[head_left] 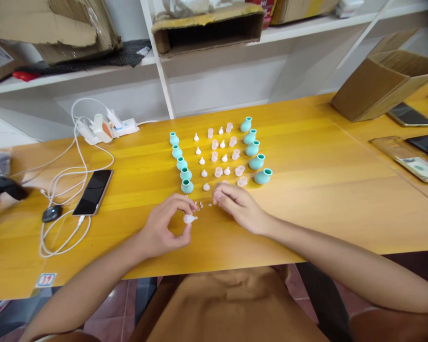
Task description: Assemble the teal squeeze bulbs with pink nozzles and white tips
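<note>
My left hand [166, 225] pinches a small translucent funnel-shaped piece [189, 219] between thumb and fingertips, its narrow tip toward the right. To the right, my right hand [240, 206] has its fingers curled together; whatever they hold, if anything, is hidden. Tiny clear rings [201, 205] lie on the table between the two hands. Beyond them stand rows of small parts: white nozzle-like pieces [204, 173] and pale pink cups [218, 172]. A column of turquoise vase-shaped pieces [187, 186] flanks them at left, another column of turquoise vases [263, 176] at right.
At left, a phone [93, 192] lies on the yellow table [306, 209] among white cables, near a power strip [124, 127]. An open cardboard box [385, 85] stands at the back right, with more phones [410, 114] beside it. White shelves [207, 80] holding cartons line the back.
</note>
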Motion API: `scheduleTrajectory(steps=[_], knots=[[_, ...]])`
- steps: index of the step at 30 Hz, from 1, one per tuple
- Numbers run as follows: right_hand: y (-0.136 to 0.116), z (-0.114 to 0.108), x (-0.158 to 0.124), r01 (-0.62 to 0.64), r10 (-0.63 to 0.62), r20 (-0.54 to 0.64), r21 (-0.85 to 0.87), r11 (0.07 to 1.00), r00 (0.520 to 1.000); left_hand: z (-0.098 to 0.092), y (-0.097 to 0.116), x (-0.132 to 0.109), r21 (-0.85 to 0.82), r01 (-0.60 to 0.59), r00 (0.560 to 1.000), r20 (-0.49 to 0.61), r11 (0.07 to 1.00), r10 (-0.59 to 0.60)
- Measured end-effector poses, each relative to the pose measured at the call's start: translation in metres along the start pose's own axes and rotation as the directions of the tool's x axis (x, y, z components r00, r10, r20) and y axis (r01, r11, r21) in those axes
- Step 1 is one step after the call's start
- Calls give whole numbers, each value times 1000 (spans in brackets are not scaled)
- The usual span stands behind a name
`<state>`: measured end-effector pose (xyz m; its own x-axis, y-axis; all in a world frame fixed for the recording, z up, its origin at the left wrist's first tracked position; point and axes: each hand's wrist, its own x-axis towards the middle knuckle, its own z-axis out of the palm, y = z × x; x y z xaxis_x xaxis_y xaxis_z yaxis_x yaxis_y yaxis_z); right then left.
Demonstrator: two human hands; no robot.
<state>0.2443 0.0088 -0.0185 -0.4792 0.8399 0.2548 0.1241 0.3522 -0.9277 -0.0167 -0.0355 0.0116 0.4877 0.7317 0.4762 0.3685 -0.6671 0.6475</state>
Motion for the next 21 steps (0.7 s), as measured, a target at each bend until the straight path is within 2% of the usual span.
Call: scheduleTrajectory(steps=[2,4,8,11,15,21], knots=[[5,-9,4,-8,6,-30,-73,997,1000,-2,-3,-1,-62,37,999,-5,997,-38],[9,-13,6,27,-24,15,-204,979,1000,-2,-5,0,-85,76,997,3,994,-76],[12,-10,2,82,-21,130,-485,871,991,-2,-3,4,17,95,995,38,995,-95],[11,-5,-3,118,-12,180,-595,795,984,-1,-1,6,86,103,990,85,991,-111],[12,-5,-4,154,-13,223,-625,765,975,0,-5,4,133,120,980,140,984,-139],[14,-10,-1,140,-1,256,-525,840,967,3,-8,3,163,95,982,147,982,-119]])
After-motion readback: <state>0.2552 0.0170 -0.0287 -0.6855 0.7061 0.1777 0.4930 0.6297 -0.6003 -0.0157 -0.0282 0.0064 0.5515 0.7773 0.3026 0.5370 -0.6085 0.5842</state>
